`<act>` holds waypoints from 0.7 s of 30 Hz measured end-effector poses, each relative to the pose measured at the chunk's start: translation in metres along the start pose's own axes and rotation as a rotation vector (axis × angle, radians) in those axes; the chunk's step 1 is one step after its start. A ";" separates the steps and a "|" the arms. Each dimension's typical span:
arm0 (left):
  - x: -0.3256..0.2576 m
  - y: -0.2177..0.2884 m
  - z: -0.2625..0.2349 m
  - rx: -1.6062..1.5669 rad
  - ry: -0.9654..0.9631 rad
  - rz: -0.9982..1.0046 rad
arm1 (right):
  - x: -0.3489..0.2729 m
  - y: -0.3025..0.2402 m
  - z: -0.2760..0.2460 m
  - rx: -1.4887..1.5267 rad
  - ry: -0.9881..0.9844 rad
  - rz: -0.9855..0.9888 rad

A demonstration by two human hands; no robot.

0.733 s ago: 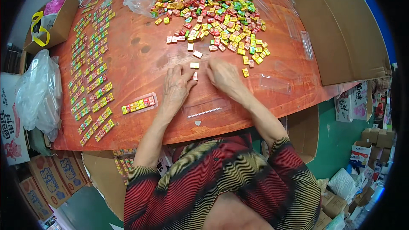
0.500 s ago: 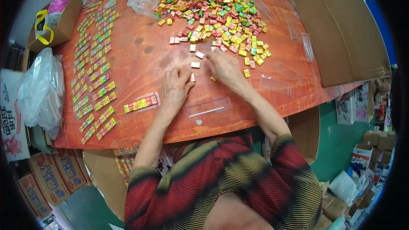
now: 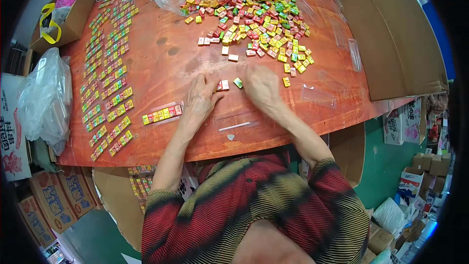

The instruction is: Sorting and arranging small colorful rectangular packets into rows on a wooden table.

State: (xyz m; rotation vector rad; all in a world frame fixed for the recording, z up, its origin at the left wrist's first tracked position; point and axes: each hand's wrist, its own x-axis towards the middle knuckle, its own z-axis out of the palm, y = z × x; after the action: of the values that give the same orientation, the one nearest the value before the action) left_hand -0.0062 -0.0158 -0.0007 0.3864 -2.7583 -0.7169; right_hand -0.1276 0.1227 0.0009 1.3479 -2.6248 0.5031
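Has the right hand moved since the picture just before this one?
Yes: judged against the clear tray to its right, the right hand has come down the view.

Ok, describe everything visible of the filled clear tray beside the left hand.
The clear tray, apparently thin plastic, lies on the reddish table, its right end angled away from the person. One row of small, mostly yellow and red boxes sits in it. The right end is near the left hand; contact is unclear.
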 end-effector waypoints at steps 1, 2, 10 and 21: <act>0.001 0.000 -0.001 -0.008 0.012 0.035 | -0.001 0.001 -0.011 -0.005 -0.033 0.097; 0.003 0.001 -0.001 -0.017 0.024 0.076 | -0.004 0.007 -0.021 0.040 -0.035 0.103; 0.012 0.011 0.012 0.047 0.032 0.067 | -0.019 0.007 -0.001 0.146 -0.157 -0.018; 0.008 0.018 0.012 0.066 0.025 0.050 | -0.010 0.022 -0.022 0.383 -0.203 -0.081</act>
State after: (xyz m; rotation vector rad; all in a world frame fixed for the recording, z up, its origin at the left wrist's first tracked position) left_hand -0.0213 0.0024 -0.0002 0.3359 -2.7633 -0.6055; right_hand -0.1400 0.1503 0.0133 1.6866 -2.7130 0.9412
